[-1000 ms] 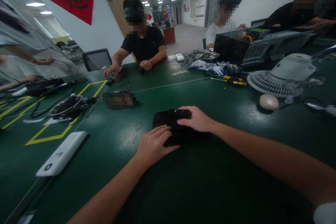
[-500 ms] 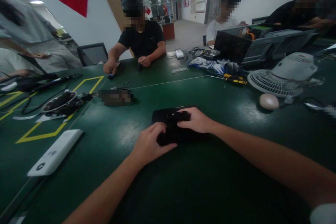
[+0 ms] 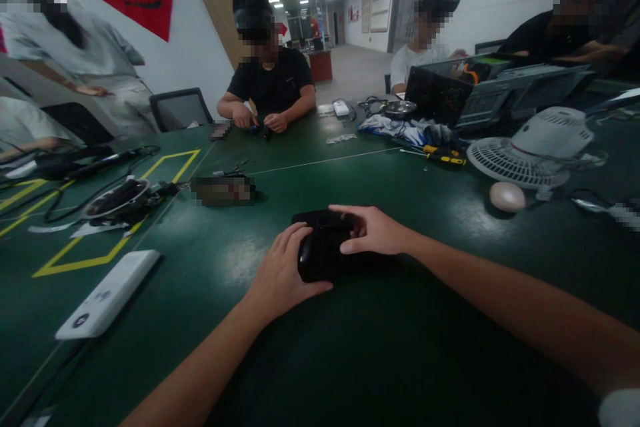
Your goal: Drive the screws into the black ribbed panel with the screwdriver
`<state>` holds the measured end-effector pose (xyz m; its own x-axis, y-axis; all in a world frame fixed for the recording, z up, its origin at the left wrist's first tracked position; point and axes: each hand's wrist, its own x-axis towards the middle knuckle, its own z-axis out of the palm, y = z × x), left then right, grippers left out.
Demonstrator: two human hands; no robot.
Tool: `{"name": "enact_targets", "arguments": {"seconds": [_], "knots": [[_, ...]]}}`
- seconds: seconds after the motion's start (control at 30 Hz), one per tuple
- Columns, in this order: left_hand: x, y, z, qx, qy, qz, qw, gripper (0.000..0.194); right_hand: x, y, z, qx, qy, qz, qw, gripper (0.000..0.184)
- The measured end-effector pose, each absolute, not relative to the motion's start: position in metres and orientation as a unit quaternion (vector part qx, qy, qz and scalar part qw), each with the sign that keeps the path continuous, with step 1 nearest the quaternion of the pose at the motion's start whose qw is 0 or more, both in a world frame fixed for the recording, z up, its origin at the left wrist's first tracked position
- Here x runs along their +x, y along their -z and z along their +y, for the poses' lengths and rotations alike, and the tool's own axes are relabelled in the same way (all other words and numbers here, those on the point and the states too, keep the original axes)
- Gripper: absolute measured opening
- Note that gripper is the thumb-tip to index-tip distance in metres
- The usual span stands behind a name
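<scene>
The left hand (image 3: 283,273) curves round a glossy, round-edged black case (image 3: 325,250) on the smooth green bench (image 3: 400,353), the right hand (image 3: 375,230) loosely curled at it.

On the desk (image 3: 400,360), the middle is blocked by the black case (image 3: 325,260), with the left hand (image 3: 280,270) and right hand (image 3: 373,230) at its sides. Beyond it, a hand could pass over open green top, between the blurred object (image 3: 223,190) on the left and the pale rounded object (image 3: 507,196) on the right. Toward the far edge, the screwdrivers (image 3: 445,155), crumpled cloth (image 3: 410,127) and fan (image 3: 545,147) obstruct the right; tangled cables (image 3: 120,203) obstruct the left. Nearer, open top separates the white box (image 3: 107,293) from the left hand.
</scene>
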<state>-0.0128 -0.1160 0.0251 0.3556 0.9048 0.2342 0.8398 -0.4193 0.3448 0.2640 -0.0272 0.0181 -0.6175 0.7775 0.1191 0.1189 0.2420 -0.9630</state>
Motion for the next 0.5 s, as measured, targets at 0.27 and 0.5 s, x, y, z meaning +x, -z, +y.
{"name": "enact_targets", "arguments": {"seconds": [0.27, 0.5], "knots": [[-0.02, -0.025, -0.116, 0.82, -0.129, 0.547, 0.108, 0.107, 0.314, 0.002, -0.017, -0.477, -0.354, -0.699, 0.398, 0.057], [-0.02, -0.025, -0.119, 0.851, -0.121, 0.507, 0.056, 0.07, 0.302, 0.01, -0.018, -0.497, -0.229, -0.785, 0.29, 0.047]]}}
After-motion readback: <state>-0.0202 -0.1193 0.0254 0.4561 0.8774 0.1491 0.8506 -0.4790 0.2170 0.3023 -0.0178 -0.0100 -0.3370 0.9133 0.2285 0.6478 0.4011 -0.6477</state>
